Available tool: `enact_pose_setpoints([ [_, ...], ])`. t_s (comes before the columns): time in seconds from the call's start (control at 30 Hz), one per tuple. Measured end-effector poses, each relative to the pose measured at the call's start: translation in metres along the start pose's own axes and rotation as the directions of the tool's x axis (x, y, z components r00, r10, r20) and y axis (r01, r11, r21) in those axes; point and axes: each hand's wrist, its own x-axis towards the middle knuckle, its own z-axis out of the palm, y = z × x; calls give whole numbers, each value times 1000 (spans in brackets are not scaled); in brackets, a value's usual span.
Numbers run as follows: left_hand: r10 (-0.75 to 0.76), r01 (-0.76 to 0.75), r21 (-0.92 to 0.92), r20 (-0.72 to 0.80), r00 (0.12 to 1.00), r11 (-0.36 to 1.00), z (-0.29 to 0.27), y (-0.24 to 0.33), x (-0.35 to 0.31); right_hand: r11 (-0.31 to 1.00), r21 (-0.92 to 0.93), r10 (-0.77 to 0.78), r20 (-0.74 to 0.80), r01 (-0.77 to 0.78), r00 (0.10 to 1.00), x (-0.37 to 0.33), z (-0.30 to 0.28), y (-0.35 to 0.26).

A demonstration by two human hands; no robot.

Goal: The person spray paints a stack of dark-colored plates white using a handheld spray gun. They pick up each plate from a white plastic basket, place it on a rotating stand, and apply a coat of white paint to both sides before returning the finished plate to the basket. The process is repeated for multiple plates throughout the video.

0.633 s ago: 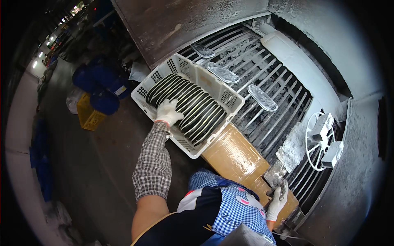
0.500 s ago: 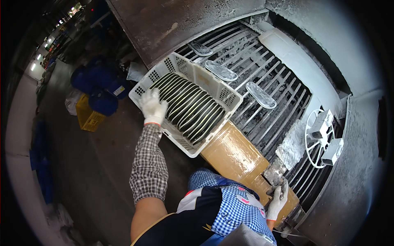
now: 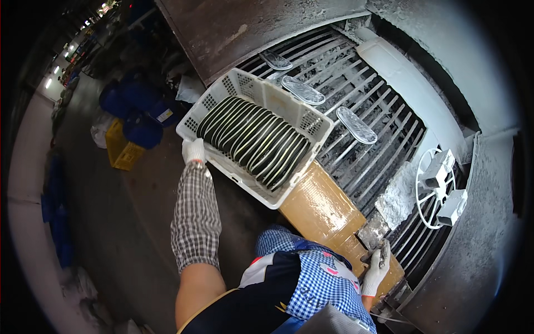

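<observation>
A white plastic basket (image 3: 253, 192), tilted across my view, holds a row of several thin black pieces with pale edges (image 3: 253, 139), packed on edge. My left hand (image 3: 193, 151), in a white glove, grips the basket's near left rim, its fingers partly hidden by the wall. At the lower right, my white-gloved right hand (image 3: 378, 270) is closed around a small tool with dark metal parts, too hidden to name. Three sole-shaped grey flat pieces (image 3: 356, 125) lie apart on the metal grate (image 3: 361, 106) beyond the basket.
A brown, shiny box-like surface (image 3: 320, 206) lies under the basket's right end. On the grate's right stands a white wheel-shaped stand with blocks (image 3: 436, 186). Blue drums (image 3: 142, 128) and a yellow crate (image 3: 122, 147) stand on the floor at left. Metal walls (image 3: 233, 33) enclose the grate.
My left hand has left the row of black pieces and moved down to the basket's rim. The row now sits shifted toward the left end. My right hand has stayed put.
</observation>
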Motion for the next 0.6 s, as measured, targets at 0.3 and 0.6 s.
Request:
enact_pose_setpoints([
  [0.3, -233, 152, -616, -52, 971, 773, -41, -76, -120, 999, -46, 27, 25, -26, 999, 11, 0, 5],
  [0.6, 371, -370, 109, 20, 929, 922, -79, -32, -6, 997, -40, 75, 105, -71, 992, 25, 4, -6],
])
